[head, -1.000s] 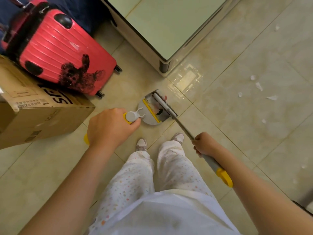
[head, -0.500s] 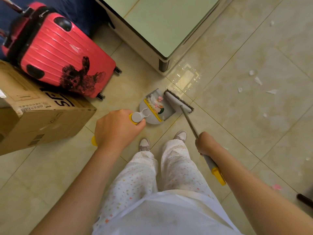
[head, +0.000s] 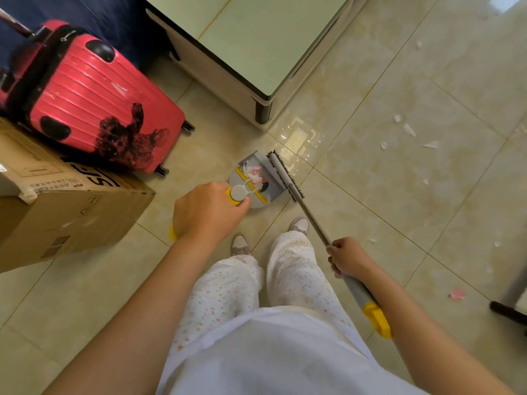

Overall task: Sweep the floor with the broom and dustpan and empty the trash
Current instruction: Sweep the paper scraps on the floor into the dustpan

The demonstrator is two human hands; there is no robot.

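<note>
A grey dustpan (head: 258, 178) with yellow trim stands on the tiled floor in front of my feet, holding white and pink paper scraps. My left hand (head: 206, 212) grips the yellow-and-grey top of its long handle. My right hand (head: 346, 258) grips the grey broom (head: 310, 220) shaft, whose yellow end pokes out behind my wrist. The broom head (head: 285, 175) lies along the dustpan's right-hand mouth. More white paper scraps (head: 407, 129) lie scattered on the floor to the right, and a pink scrap (head: 457, 294) lies near the right edge.
A red suitcase (head: 94, 95) and a cardboard box (head: 65, 201) stand to the left. A pale table (head: 256, 47) with a dark leg (head: 263, 112) stands just beyond the dustpan. A dark furniture foot (head: 507, 310) shows at the right edge.
The broom head was pulled out of the dustpan to its right-hand mouth. My left hand with the handle top shifted right, over the pan. My right hand moved back and right.
</note>
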